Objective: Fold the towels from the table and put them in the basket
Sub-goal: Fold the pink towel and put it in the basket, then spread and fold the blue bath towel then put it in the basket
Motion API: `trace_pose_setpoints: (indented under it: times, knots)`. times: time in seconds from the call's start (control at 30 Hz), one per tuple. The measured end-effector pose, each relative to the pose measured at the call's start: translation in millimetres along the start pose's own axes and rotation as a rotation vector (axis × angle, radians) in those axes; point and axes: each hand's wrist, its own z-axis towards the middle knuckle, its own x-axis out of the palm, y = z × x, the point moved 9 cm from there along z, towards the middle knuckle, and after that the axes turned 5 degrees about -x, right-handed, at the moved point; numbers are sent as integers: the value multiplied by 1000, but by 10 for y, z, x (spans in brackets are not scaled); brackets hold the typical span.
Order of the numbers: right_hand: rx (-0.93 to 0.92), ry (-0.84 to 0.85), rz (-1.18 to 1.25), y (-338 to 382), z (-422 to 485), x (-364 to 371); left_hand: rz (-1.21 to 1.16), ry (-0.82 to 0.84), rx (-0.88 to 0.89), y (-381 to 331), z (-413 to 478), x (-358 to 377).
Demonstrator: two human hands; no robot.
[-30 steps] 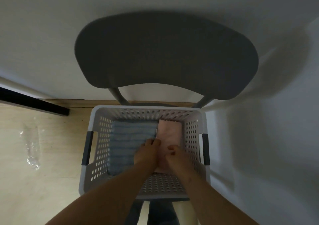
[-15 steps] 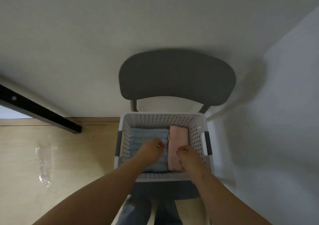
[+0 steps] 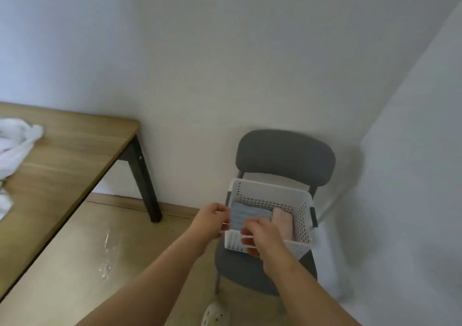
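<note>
White towels [image 3: 15, 145] lie crumpled on the wooden table [image 3: 75, 155], well left of both hands. Left hand [image 3: 212, 219], loosely curled and empty, is nearer; right hand [image 3: 262, 235] seems empty too, over the basket [image 3: 303, 215] holding folded blue [image 3: 246, 214] and pink towels [image 3: 283, 222].

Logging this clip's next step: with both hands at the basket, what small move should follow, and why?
Probably draw both hands back toward the table. The blue towel and pink towel already lie folded in the basket; the left hand and right hand look empty, and white cloth waits unfolded there.
</note>
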Motion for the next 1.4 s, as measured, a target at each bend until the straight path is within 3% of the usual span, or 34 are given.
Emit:
trace_pose_setpoints:
  times: [0.2,0.4,0.63,0.9,1.07,1.4]
  knots:
    - [49,131,-40,-647,-1204,677,-99,-168,-67,985,-1400,-754]
    - [64,371,-93,-1090,-2412,1745,-195,-356,-75,1870,-2565,-1909]
    - [29,471,-176,-1496,-3451,3047,-275,-515,-79,2888,-3552,-3290]
    - [83,550,-201,-2161,-4839,4842,-216,-550,-170,4146,-4506,-4825]
    - [69,506,-257,-2283,-5142,5339,-172,-519,-173,4381,-4710,-5349]
    - [-2,396,-275,-1892,-4686,5762,-20,-525,-81,4051,-4212,-6139]
